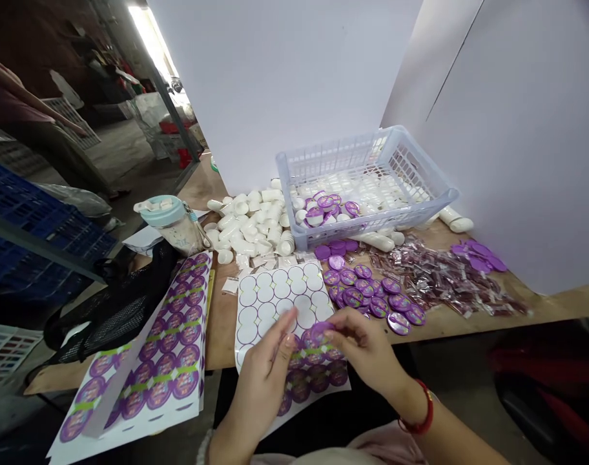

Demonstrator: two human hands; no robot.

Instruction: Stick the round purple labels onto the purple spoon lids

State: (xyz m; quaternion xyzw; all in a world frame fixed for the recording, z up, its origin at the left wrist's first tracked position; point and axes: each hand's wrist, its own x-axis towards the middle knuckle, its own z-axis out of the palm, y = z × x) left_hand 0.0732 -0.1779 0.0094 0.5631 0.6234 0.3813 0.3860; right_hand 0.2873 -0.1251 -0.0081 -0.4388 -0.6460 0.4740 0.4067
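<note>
My right hand [369,349], with a red bracelet at the wrist, pinches a round purple disc [320,331] between thumb and fingers. Facing it is my left hand [265,368], its fingers stretched out with nothing visible in them. Both hands are above a sticker sheet [250,310], which hangs over the front edge of the table. Its upper rows are white circles without stickers, while purple round stickers [299,381] cover the lower rows. To the right of the sheet lies a pile of purple discs with printed labels [365,290].
A pale plastic basket [367,223] holds white cups and purple discs. Beside it are loose white cups [250,223], small brown packets [434,278] and plain purple discs [478,255]. On the left are a lidded cup [171,226], a black mesh bag [115,310], more sticker sheets [163,361] and a standing person.
</note>
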